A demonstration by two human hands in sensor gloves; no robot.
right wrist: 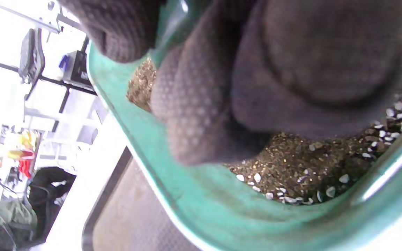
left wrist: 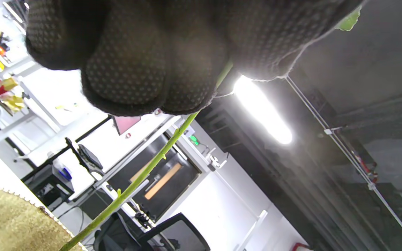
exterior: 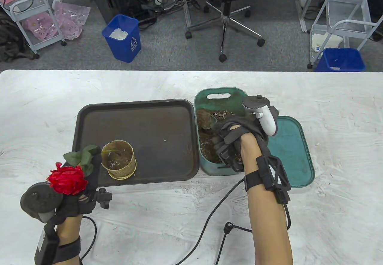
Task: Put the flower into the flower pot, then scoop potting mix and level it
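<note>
**Flower held at pot, right hand in potting mix**

Lower left of the table view: the left hand [exterior: 76, 193] grips the flower [exterior: 67, 179] by its stem. The red bloom sits just above the glove, the leaves point toward the frame's center, and the green stem [left wrist: 141, 176] runs down into the gold flower pot [exterior: 119, 159]. The pot stands upright in the lower-left corner of the dark tray [exterior: 155, 133], with only a thin scatter of mix inside.

Handling, as judged: the flower looks light and artificial, with a thin, fairly stiff stem and soft petals. Hold the stem below the leaves, not the bloom (petals would crush). The pot appears light and may tip if the stem levers against its rim.

Center right of the frame: the right hand [exterior: 232, 141] reaches into the green bin [exterior: 203, 160], fingers curled low over the potting mix [right wrist: 291, 164]. Whether it holds a scoop cannot be confirmed; the glove hides it. The mix is loose, granular and dotted with white flecks, so it will spill easily.

Right of the bin lies its green lid [exterior: 291, 154], flat on the white table [exterior: 329, 103].
</note>
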